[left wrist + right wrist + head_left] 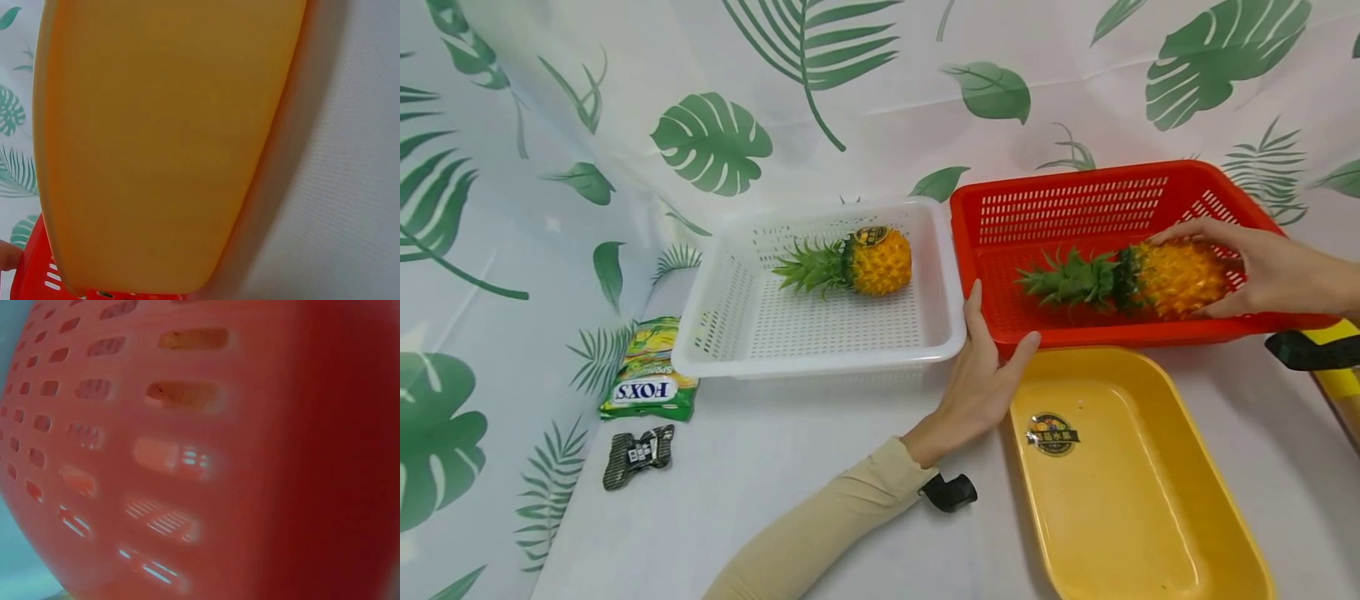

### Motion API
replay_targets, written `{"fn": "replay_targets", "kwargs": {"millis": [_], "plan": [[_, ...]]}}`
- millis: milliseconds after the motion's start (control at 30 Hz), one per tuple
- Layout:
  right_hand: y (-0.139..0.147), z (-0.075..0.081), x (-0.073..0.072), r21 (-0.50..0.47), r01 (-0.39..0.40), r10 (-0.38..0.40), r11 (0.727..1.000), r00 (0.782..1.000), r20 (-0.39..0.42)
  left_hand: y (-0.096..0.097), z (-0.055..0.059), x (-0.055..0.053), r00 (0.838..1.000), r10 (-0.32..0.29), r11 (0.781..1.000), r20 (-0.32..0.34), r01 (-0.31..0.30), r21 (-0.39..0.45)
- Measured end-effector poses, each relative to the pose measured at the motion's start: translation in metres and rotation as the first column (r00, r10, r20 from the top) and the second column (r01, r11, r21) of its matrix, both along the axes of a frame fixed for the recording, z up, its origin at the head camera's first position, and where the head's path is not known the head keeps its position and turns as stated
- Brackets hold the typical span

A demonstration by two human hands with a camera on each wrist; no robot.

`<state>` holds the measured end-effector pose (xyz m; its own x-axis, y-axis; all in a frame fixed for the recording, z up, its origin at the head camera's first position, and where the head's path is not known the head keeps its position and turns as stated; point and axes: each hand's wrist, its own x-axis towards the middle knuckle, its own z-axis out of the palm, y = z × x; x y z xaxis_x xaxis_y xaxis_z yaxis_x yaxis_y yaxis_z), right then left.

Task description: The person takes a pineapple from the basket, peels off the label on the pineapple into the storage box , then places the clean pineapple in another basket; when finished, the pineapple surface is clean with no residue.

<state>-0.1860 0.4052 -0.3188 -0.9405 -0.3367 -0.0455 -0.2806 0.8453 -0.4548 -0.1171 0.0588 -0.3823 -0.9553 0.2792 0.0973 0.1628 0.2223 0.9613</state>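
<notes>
In the head view, my right hand [1262, 262] reaches over the right end of a red basket [1067, 337] and grips the orange body of a pineapple [1183, 279]. Its green crown points left inside the basket. My left hand [973, 392] touches the red basket's near left corner, with index finger and thumb spread to either side of it. To the left, another pineapple [880, 262] lies in a white basket [820, 367], crown also to the left. The right wrist view is filled by the red basket's slotted wall [206, 431], so that hand is hidden there.
A yellow tray [1112, 475] stands in front of the red basket, its underside [169, 150] filling the left wrist view. On the left lie a green Fox's candy bag [651, 371] and a small black wrapped packet [638, 456]. Leaf-printed cloth [880, 100] hangs behind.
</notes>
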Motion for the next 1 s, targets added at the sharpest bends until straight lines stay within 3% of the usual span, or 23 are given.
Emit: {"fn": "replay_targets", "kwargs": {"millis": [233,433,800,1000], "plan": [[0.0020,-0.0024,-0.0019,0.004,-0.016,0.016,1.000,1.000,-0.009,0.0013,0.0006,0.0007,1.000,0.007,1.000,0.014,-0.007,0.002],[0.0036,-0.0033,-0.0054,0.082,-0.050,0.053,0.995,0.998,-0.026,0.0006,0.0000,0.0007,1.000,0.010,1.000,0.015,-0.010,0.000],[0.0038,-0.0037,-0.0037,0.128,-0.038,0.035,0.991,0.999,0.030,0.0013,-0.0016,0.0013,1.000,0.003,1.000,0.017,-0.003,0.006],[0.0027,-0.0003,-0.0069,0.148,-0.069,0.062,0.987,0.997,0.049,0.0022,-0.0028,0.0015,1.000,0.002,1.000,0.011,-0.003,0.013]]}}
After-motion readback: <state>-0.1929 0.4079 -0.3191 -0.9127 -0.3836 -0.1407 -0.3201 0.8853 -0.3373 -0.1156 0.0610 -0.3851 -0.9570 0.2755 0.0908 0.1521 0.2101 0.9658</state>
